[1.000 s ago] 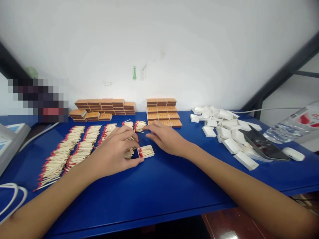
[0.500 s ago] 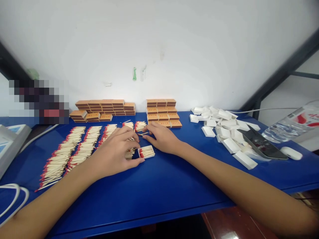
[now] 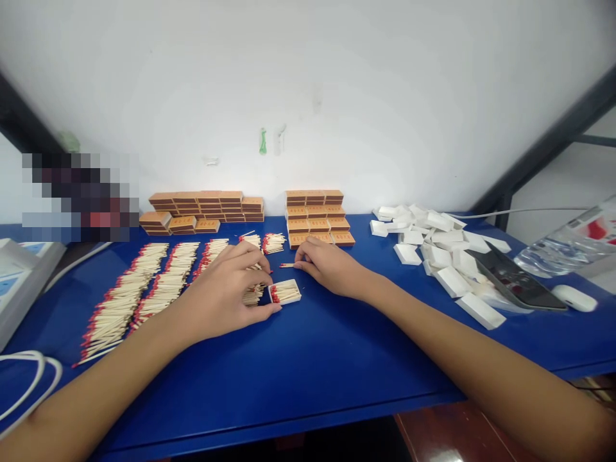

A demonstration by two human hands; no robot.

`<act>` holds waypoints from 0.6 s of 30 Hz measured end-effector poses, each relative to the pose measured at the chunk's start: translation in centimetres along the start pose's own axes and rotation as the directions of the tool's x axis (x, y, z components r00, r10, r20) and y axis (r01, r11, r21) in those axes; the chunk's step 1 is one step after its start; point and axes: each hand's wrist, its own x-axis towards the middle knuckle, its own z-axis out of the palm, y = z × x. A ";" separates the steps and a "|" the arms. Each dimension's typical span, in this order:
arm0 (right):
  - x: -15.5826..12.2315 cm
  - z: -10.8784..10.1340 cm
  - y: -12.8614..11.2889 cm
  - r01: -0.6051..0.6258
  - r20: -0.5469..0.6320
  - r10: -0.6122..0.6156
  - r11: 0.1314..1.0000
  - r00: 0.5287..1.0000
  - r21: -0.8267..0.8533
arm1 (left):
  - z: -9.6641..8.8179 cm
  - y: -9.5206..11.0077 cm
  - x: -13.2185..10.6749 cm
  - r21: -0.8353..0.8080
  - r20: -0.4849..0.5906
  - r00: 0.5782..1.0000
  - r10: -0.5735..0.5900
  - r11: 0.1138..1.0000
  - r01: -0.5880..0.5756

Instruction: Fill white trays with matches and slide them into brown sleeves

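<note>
A small white tray (image 3: 285,292) filled with red-tipped matches lies on the blue table (image 3: 298,366). My left hand (image 3: 226,292) curls around its left end, thumb and fingers touching it, with loose matches under the palm. My right hand (image 3: 327,266) sits just behind and right of the tray, its fingers pinched on a few matches (image 3: 287,264) that lie on the table. Rows of matches (image 3: 144,292) stretch away to the left.
Brown matchbox sleeves stand stacked along the wall (image 3: 206,208) (image 3: 315,215). A heap of white inner trays (image 3: 433,247) lies at the right, beside a phone (image 3: 517,279), a white mouse (image 3: 575,298) and a plastic bag (image 3: 572,244). A white device (image 3: 19,282) and cable (image 3: 29,385) are at the left.
My right hand drew back from the match piles toward the tray, dragging a few matches with it. My left hand stayed on the tray.
</note>
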 end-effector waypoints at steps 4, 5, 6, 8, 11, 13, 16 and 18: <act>-0.2 -0.4 -0.2 -0.029 0.039 0.031 0.998 0.999 -0.057 | 0.0 -0.1 -0.1 -0.006 0.004 1.000 -0.004 1.000 0.005; -0.4 -0.6 -0.3 -0.023 0.037 0.025 0.998 0.999 -0.060 | 0.0 -0.1 -0.2 -0.006 0.001 1.000 -0.004 1.000 0.004; -0.6 -0.9 -0.4 -0.012 0.031 0.013 0.998 0.999 -0.055 | 0.0 -0.1 -0.2 -0.005 -0.003 1.000 -0.004 1.000 0.004; -1.1 -1.4 -0.8 0.024 0.012 -0.024 0.999 1.000 -0.029 | -0.1 -0.1 -0.1 -0.001 -0.012 1.000 -0.005 1.000 0.005; -2.1 -1.7 -1.8 0.099 -0.006 -0.099 0.995 0.995 0.008 | -0.1 0.1 -0.1 -0.001 -0.012 1.000 -0.011 1.000 0.011; -2.5 -1.4 -2.5 0.143 0.012 -0.143 0.990 0.990 0.002 | -0.1 0.1 -0.1 -0.007 -0.001 1.000 -0.013 1.000 0.013; -2.9 -1.1 -3.1 0.177 0.064 -0.177 0.984 0.982 0.005 | 0.0 0.0 -0.1 -0.006 0.009 1.000 -0.018 1.000 0.018; -2.9 -1.1 -3.0 0.177 0.046 -0.180 0.983 0.983 0.058 | 0.0 -0.1 -0.1 0.001 0.004 1.000 -0.022 1.000 0.022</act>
